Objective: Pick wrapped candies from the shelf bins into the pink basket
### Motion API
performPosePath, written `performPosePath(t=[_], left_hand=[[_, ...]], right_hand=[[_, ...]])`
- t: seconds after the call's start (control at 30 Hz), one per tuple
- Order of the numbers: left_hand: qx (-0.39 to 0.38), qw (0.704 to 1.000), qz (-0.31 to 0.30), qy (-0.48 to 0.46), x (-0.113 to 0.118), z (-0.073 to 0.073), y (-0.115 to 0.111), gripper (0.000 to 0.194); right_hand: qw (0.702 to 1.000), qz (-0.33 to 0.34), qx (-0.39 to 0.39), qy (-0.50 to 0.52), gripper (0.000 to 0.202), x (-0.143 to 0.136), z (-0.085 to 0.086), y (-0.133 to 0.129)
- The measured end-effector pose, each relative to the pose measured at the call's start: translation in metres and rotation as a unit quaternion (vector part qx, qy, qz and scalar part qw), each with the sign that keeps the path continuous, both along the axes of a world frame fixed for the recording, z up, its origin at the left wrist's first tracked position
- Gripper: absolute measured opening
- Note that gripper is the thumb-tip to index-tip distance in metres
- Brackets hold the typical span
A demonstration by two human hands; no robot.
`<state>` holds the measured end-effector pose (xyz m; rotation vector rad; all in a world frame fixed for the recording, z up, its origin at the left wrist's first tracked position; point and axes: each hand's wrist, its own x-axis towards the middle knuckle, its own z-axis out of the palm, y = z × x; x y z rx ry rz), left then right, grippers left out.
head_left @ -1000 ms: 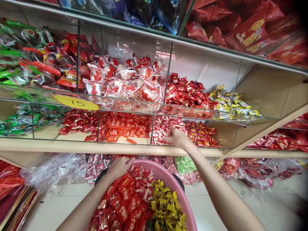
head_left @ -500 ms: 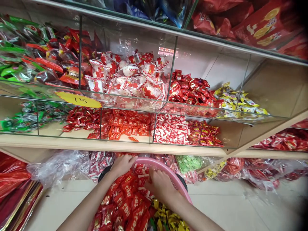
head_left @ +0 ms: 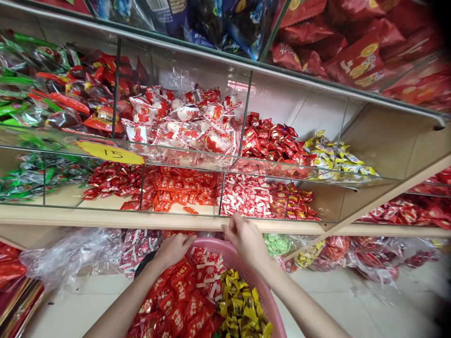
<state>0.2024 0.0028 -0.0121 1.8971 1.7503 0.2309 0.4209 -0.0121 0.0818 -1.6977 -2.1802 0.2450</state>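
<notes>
Three candy shelves rise above pale tiles, left hand gripping pink basket, grasp unclear in right hand.

Basket cut off below; right fingers apparently blurred.

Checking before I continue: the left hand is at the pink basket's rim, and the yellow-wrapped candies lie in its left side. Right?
No: the head view shows the yellow-wrapped candies in the right side of the pink basket. The left hand is at its rim.
</notes>
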Motion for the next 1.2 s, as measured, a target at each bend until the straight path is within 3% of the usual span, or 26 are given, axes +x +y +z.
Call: performPosePath(t=[0.13,0.27,0.43,0.63,0.87,1.03,1.13,1.2], left_hand=[[-0.001,1.0,0.004,-0.004,0.002,0.004,-0.001,0.061],[0.006,1.0,0.003,-0.003,0.0,0.003,-0.001,0.06],[0.015,1.0,0.0,0.004,-0.002,-0.002,-0.001,0.061],[0.014,1.0,0.006,0.012,-0.001,0.0,0.001,0.06],[0.017,1.0,0.001,0.009,-0.002,-0.002,0.0,0.061],[0.01,1.0,0.001,0.008,-0.001,-0.001,0.0,0.063],[0.004,1.0,0.0,-0.001,-0.001,0.0,0.0,0.064],[0.002,1.0,-0.004,-0.002,0.0,0.002,-0.001,0.065]], right_hand=[[0.991,0.018,0.128,0.032,0.003,0.022,0.019,0.047],[0.983,0.047,0.176,-0.034,0.006,0.024,0.017,0.076],[0.977,0.022,0.19,-0.097,0.007,0.017,0.005,0.085],[0.972,0.012,0.226,-0.061,0.014,0.019,0.006,0.086],[0.972,0.02,0.233,0.028,0.013,0.03,0.017,0.078],[0.964,0.043,0.234,0.118,0.014,0.039,0.035,0.047],[0.967,0.064,0.176,0.175,0.016,0.036,0.041,0.018],[0.971,0.089,0.091,0.203,0.017,0.031,0.036,0.0]])
